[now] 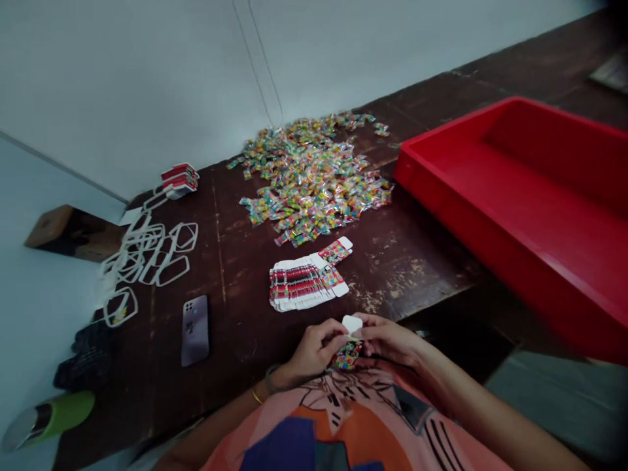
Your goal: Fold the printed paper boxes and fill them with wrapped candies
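Close to my chest, my left hand (316, 350) and my right hand (387, 339) both pinch a small colourful cardboard box (349, 350) with a white flap sticking up. Fingers of both hands are closed round it. Just beyond my hands on the dark wooden table (245, 340) lies a fanned stack of flat printed box blanks (305, 281). Farther back spreads a large heap of small wrapped candies (314, 176).
A big red plastic tray (515, 209) stands to the right. A purple phone (195, 329) lies at the left, with white cardboard cut-out frames (147, 252) and a small stack of red-white blanks (180, 180) behind it. A green bottle (49, 418) and dark cloth (86, 356) sit at the left edge.
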Tool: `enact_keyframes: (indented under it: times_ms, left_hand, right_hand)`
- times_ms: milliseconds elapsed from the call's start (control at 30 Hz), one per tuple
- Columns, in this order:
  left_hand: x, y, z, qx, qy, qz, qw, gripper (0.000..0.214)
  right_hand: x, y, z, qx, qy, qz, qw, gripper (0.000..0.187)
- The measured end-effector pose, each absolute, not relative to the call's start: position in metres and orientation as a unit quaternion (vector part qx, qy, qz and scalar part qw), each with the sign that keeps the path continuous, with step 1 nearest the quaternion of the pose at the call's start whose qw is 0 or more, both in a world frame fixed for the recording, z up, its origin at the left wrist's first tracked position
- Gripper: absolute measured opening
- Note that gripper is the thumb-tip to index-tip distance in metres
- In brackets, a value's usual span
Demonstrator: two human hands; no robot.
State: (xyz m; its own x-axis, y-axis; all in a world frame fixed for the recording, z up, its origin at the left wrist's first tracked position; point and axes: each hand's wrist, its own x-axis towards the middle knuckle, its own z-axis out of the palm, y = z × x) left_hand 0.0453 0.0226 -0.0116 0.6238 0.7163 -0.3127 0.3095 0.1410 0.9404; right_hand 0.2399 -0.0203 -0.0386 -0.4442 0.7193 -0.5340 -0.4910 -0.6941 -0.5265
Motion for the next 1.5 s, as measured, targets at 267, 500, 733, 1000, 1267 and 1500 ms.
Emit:
enact_keyframes:
  times_ms: [267,500,733,1000,1267,1500]
  left_hand:
    - [0.055,0.020,-0.015,0.275,0.420,0.143,0.853,0.062]
    - [0.044,0.020,-0.025,0.220,0.328,0.164,0.904,0.072]
    - [0.038,0.022,-0.035,0.360,0.353,0.152,0.850,0.072]
    - [0.014,0.056,0.016,0.652,0.419,0.020,0.632,0.052]
    - [-0.024,0.072,0.020,0.628,0.366,-0.074,0.683,0.029]
    - [0.035,0.065,-0.022,0.395,0.395,0.132,0.819,0.051]
  right_hand:
    - [0.233,-0.010,-0.015,-0.454,-0.500,0.640,0.368,0.029]
    - [0.234,-0.007,-0.023,-0.458,-0.617,0.541,0.341,0.021]
    - [0.247,-0.004,-0.005,-0.359,-0.772,0.461,0.252,0.031]
    - [0.322,0.167,-0.041,-0.638,-0.729,0.085,0.234,0.033]
    - [0.350,0.165,-0.085,-0.660,-0.722,0.019,0.206,0.039]
    - [0.307,0.019,-0.099,-0.633,-0.735,0.039,0.239,0.047]
